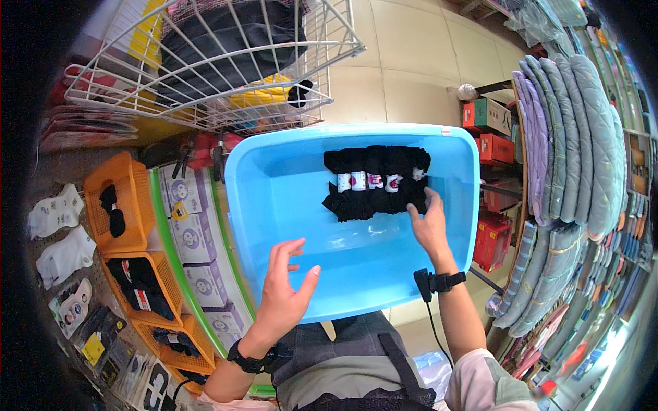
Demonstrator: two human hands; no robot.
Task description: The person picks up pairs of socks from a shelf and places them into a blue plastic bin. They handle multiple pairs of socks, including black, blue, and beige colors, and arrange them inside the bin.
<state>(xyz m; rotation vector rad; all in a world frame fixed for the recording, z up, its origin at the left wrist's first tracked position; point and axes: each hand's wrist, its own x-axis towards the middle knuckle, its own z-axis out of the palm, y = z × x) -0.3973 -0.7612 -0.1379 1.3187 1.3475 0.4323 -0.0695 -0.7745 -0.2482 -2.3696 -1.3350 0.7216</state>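
A large light-blue plastic tub (288, 205) lies in front of me. Black socks in bundles with white and pink paper bands (375, 182) lie side by side near its far right part. My right hand (429, 216) is at the right end of the row, thumb and forefinger apart around the lower end of the last bundle; whether they press on it I cannot tell. Over the near left part of the tub my left hand (290, 287) is held with fingers apart, holding nothing. Both wrists wear black straps, with a small black device on the right one.
A white wire basket (216, 59) with dark and yellow goods stands beyond the tub at the left. Orange plastic baskets (121, 205) with black socks and purple-white boxes (195, 239) line the left side. Folded quilted textiles (565, 144) and red boxes (496, 149) are on the right.
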